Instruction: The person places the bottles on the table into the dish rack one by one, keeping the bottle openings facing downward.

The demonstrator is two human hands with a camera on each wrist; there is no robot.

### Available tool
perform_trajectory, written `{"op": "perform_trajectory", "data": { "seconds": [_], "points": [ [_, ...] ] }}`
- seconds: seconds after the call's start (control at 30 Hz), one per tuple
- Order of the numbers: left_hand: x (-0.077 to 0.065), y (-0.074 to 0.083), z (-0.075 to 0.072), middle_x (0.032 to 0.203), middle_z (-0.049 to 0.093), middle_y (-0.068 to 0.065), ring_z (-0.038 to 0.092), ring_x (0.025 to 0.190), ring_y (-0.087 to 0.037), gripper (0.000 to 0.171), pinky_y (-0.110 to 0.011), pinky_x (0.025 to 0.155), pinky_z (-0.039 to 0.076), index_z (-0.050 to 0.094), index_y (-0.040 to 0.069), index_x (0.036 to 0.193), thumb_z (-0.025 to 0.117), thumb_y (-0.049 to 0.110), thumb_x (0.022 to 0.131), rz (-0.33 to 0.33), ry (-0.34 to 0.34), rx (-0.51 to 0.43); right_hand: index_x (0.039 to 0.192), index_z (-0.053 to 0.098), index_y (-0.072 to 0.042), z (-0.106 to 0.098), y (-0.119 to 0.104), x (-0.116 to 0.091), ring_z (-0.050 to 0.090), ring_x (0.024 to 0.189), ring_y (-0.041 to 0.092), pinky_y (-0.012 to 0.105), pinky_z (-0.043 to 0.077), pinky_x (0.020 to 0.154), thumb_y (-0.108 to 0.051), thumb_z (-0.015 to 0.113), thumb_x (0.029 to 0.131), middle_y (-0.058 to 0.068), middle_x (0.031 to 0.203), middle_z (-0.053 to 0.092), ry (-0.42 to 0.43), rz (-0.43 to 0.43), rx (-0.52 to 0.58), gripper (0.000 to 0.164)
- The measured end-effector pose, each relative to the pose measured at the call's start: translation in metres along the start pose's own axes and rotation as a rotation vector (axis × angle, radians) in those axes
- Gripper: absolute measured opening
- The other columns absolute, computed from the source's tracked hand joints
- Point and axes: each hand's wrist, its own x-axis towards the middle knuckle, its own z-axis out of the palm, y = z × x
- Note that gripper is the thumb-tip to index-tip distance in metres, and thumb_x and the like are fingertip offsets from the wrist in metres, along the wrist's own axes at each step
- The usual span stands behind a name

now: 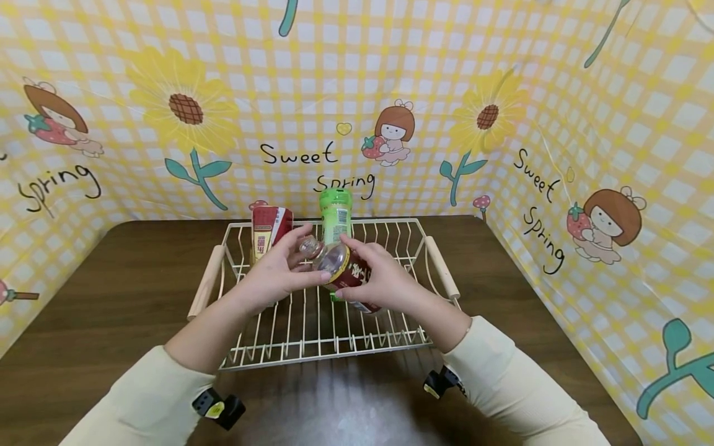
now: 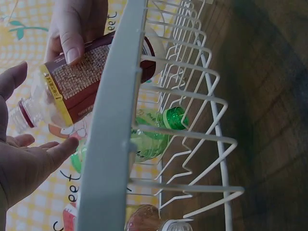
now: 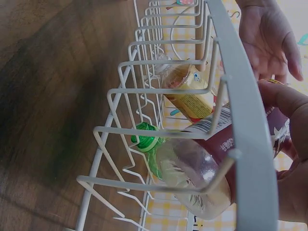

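A clear plastic bottle with a dark red label (image 1: pixel 357 272) is held tilted above the rack, its neck to the left and its base lower. My right hand (image 1: pixel 385 275) grips it around the label. Its neck (image 2: pixel 21 118) has a dark red ring and no cap on it. My left hand (image 1: pixel 273 269) is beside the neck with thumb and fingers spread around it; contact is hard to tell. Behind them, a green bottle (image 1: pixel 336 220) stands cap-down in the rack. To its left is a bottle with a red and cream label (image 1: pixel 271 224), also neck-down.
A cream wire rack (image 1: pixel 301 356) with wooden handles (image 1: pixel 442 266) stands on a dark wooden table (image 1: pixel 128 272). Yellow checked cloth (image 1: pixel 312 80) with printed sunflowers hangs behind and at both sides. Upright wires line the rack's front edge.
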Motion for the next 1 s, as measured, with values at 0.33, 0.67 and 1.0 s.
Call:
{"op": "perform_trajectory", "data": {
  "seconds": [0.33, 0.67, 1.0],
  "points": [
    [0.004, -0.005, 0.002, 0.123, 0.064, -0.021, 0.063, 0.106, -0.027, 0.064, -0.031, 0.08, 0.054, 0.047, 0.004, 0.137, 0.078, 0.022, 0.084, -0.017, -0.004, 0.214, 0.153, 0.035, -0.029, 0.002, 0.0, -0.002, 0.05, 0.115, 0.024, 0.04, 0.049, 0.095, -0.031, 0.086, 0.074, 0.01, 0.133, 0.051, -0.046, -0.073, -0.154, 0.094],
    [0.003, -0.007, 0.002, 0.126, 0.061, -0.02, 0.063, 0.106, -0.029, 0.061, -0.034, 0.08, 0.054, 0.054, 0.003, 0.13, 0.081, 0.028, 0.081, 0.002, -0.026, 0.338, 0.151, 0.038, -0.03, 0.003, -0.005, -0.004, 0.05, 0.119, 0.025, 0.043, 0.047, 0.098, -0.031, 0.086, 0.073, 0.009, 0.135, 0.051, -0.081, -0.1, -0.23, 0.092],
    [0.0, -0.014, 0.002, 0.12, 0.065, -0.016, 0.061, 0.107, -0.029, 0.062, -0.037, 0.082, 0.053, 0.055, 0.005, 0.129, 0.081, 0.032, 0.079, -0.019, 0.039, 0.378, 0.153, 0.036, -0.028, 0.003, -0.002, 0.0, 0.047, 0.125, 0.028, 0.047, 0.045, 0.101, -0.032, 0.085, 0.075, 0.012, 0.14, 0.048, -0.086, -0.128, -0.212, 0.092]
  ]
}}
